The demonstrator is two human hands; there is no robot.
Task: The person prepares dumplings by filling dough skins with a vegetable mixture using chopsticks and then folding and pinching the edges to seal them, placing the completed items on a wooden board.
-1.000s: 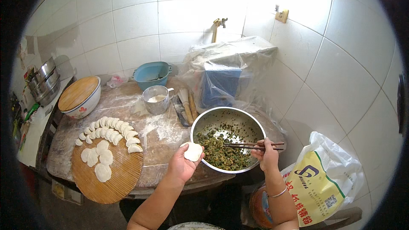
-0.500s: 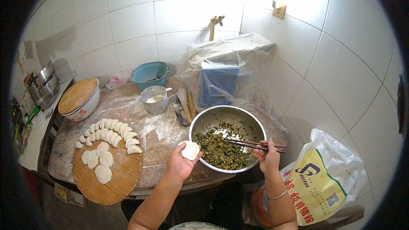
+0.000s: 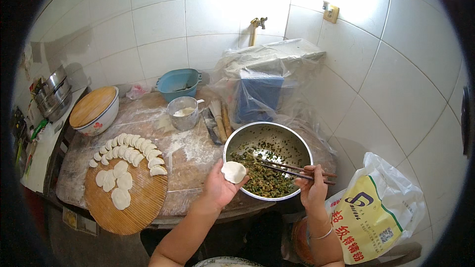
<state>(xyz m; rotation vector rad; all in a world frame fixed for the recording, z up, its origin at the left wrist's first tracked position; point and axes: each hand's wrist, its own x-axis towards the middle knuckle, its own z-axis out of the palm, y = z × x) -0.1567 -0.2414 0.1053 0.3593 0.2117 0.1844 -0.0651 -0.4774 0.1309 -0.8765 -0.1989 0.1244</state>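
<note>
Head view: gripping chopsticks (image 3: 287,166) in curled right hand (image 3: 312,188), holding a wrapper (image 3: 233,172) in half-curled left hand (image 3: 216,188). Probably light, soft, easily torn; best supported flat, pinched only at edges.

Single view, head-worn: left one of a side-by-side fisheye pair. Looks from above the person's side of the counter (image 3: 185,180), forward and steeply down; upright, not mirrored. Very wide, black round border cutting the corners, straight lines bowing toward the rim. Near range: left hand (image 3: 217,188) and right hand (image 3: 312,188) just below centre, forearms (image 3: 185,235) coming in from the lower edge. Bowl (image 3: 296,148) right of centre, seen from above into its inside. Wall (image 3: 114,39) farther off, across the top; bag (image 3: 368,217) lower right.
</note>
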